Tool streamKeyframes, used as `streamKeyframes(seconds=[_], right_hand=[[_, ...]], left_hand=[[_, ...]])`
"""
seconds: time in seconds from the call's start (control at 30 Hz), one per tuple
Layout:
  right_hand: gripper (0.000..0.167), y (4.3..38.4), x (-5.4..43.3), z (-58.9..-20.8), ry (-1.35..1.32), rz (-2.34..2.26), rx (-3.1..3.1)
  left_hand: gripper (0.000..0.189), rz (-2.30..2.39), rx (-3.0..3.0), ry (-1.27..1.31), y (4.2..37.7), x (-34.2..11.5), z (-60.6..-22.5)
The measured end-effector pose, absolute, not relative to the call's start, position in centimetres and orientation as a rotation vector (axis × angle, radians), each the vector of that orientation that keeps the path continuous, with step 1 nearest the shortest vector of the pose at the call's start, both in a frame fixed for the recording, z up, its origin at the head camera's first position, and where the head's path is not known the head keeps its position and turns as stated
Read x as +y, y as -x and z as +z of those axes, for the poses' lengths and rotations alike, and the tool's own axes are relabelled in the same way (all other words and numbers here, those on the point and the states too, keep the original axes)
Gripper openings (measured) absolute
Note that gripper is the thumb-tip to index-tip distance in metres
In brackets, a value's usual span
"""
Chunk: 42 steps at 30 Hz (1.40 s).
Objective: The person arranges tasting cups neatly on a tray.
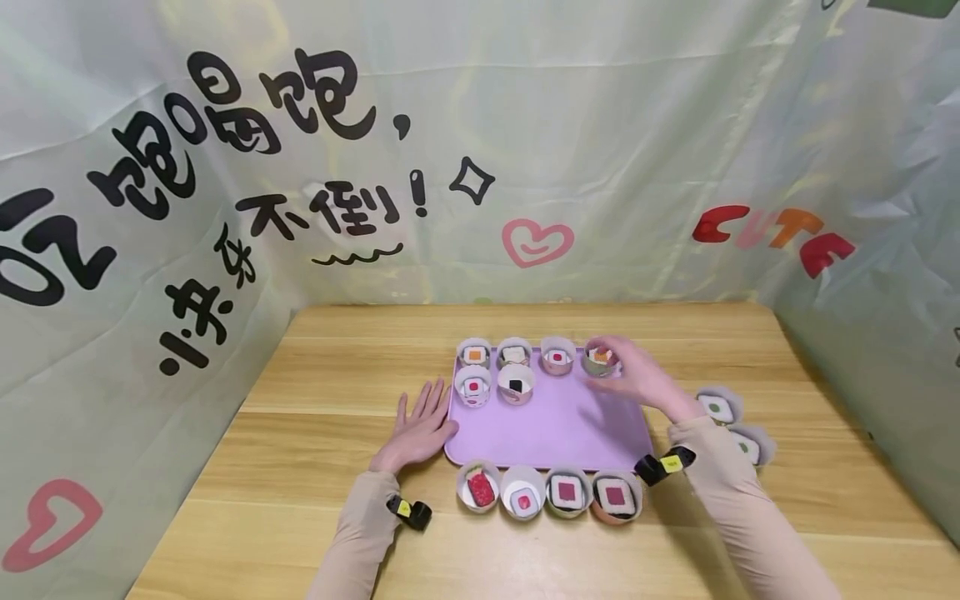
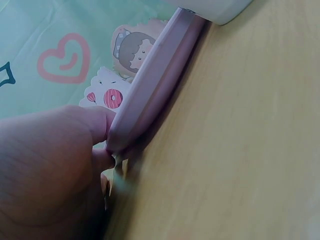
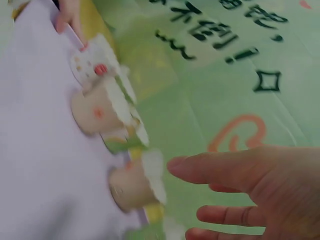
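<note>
Green cup [image 1: 597,367] beside right grip [image 1: 639,372] (thumb, fingers parted).

1. Tray [image 1: 555,437]: open surface across the front and to the right of the two second-row cups [image 1: 515,387]
2. Far edge: barred by four cups [image 1: 557,360]; right hand [image 1: 636,375] occupies the far right corner
3. Near edge: four cups [image 1: 567,493] obstruct low entry; open air above
4. Left edge: left hand [image 1: 416,429] obstructs; open table [image 1: 322,417] lies beyond
</note>
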State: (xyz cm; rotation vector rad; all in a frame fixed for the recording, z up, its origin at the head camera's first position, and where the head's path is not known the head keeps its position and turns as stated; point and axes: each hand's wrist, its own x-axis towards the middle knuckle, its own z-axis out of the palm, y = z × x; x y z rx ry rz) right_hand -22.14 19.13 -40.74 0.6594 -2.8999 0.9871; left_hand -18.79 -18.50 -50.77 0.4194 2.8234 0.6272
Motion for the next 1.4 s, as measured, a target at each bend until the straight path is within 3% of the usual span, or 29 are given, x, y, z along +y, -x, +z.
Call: streamKeyframes(seconds=[0.57,1.2,1.4], right_hand=[[0.059,20.8,26.4,-40.2,-0.546,0.814,-3.045],[0.067,20.6,29.9,-41.0,-0.379,0.548,-3.273],[0.063,20.8,30.5,-41.4,-0.373,0.558,-3.338]], left_hand=[[0.067,0.621,2.831,-0.423,18.7,-18.5,-50.7],[0.068,0.633,2.819,-0.420,18.7,-18.7,-50.6],[0.068,0.628,2.815,-0.429,18.9,-18.7,-50.8]])
